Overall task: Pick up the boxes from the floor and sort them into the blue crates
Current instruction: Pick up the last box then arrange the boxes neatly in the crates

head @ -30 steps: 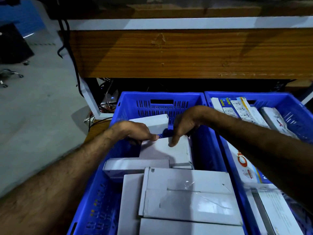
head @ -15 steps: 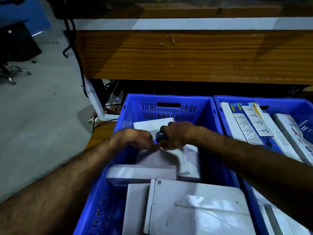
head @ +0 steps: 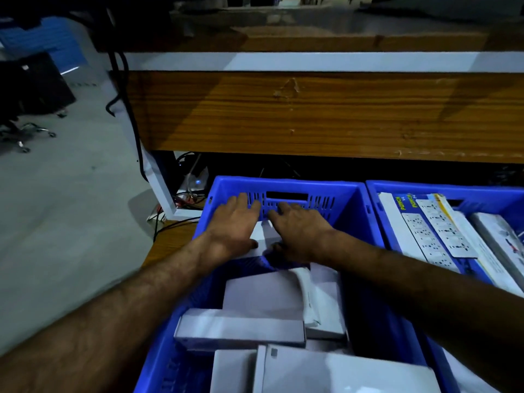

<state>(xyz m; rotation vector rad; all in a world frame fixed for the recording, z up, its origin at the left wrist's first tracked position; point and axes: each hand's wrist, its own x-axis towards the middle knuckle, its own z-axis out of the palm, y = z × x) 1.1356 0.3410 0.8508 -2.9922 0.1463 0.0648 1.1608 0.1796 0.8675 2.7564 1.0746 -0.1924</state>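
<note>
Dim workshop floor is running under a wooden bench point(head: 312, 109), with two blue crates sitting side by side below it. Both hands, the left hand point(head: 232, 225) and the right hand point(head: 297, 231), are lying flat with fingers spread on a white box point(head: 262, 236) at the far end of the left crate point(head: 351, 211), seemingly pressing it snug against the far wall to leave space; more white boxes are filling the near part, and printed boxes are resting in the right crate point(head: 377, 191)

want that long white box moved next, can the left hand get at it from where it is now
Probably yes. The long white box lies on top near the crate's left wall, uncovered, just behind the left hand, which is flat on a box at the far end and would only need pulling back.
</note>
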